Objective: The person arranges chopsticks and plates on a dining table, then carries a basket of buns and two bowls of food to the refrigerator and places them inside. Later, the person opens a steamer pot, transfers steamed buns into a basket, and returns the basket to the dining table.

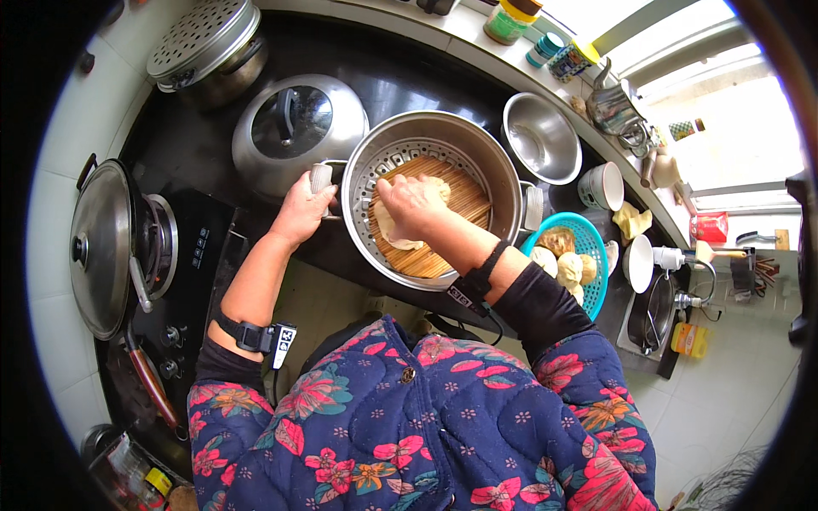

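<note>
A wide steel steamer pot [508,170] stands on the counter in front of me. Inside it a round bamboo mat [464,213] lies on a perforated metal tray [394,158]. My left hand [300,209] grips the pot's left handle [320,178]. Over the mat, my right hand [412,204] is closed with its fingers bent down on a flat pale piece of dough [390,228]; its fingertips are partly hidden. Some of the dough shows on both sides of the hand. To the right, a teal plastic basket [603,277] holds several pale and brown rounded pieces of food.
A domed steel lid [251,140] rests left of the pot. Farther left are a covered wok [100,255] on the stove and a stacked steamer [200,47]. A steel bowl [545,140], white bowls [601,186] and a sink [652,315] line the right side.
</note>
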The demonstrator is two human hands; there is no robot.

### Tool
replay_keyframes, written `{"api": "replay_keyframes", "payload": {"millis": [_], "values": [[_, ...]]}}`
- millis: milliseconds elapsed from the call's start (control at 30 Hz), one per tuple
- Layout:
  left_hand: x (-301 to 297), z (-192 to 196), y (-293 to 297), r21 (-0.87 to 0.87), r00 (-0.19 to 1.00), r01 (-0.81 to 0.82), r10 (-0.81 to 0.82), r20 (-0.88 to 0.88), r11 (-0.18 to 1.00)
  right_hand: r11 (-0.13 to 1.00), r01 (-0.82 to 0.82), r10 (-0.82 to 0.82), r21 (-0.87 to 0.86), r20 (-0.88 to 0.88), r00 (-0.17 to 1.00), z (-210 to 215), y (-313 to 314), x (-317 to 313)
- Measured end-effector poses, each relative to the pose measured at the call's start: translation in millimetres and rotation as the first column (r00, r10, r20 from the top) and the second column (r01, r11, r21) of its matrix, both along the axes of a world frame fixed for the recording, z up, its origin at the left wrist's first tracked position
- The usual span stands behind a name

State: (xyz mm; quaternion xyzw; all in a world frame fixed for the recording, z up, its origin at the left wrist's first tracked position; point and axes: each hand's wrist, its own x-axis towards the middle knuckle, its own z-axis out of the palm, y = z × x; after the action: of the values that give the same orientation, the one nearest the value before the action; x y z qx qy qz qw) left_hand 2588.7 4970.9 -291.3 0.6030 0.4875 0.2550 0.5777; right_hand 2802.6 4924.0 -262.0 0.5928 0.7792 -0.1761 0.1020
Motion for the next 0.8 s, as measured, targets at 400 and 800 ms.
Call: {"api": "replay_keyframes", "payload": {"millis": [400,800], "values": [[4,3,0,-0.097,0.998,-0.036,0.030,-0.058,0.995,0.983,0.178,-0.184,-0.048,-0.298,0.937,31,-27,23],[1,5,2,-0.096,0.990,-0.003,-0.011,-0.141,0.995,0.896,0.444,-0.412,-0.008,-0.389,0.824,135,-199,214]]}}
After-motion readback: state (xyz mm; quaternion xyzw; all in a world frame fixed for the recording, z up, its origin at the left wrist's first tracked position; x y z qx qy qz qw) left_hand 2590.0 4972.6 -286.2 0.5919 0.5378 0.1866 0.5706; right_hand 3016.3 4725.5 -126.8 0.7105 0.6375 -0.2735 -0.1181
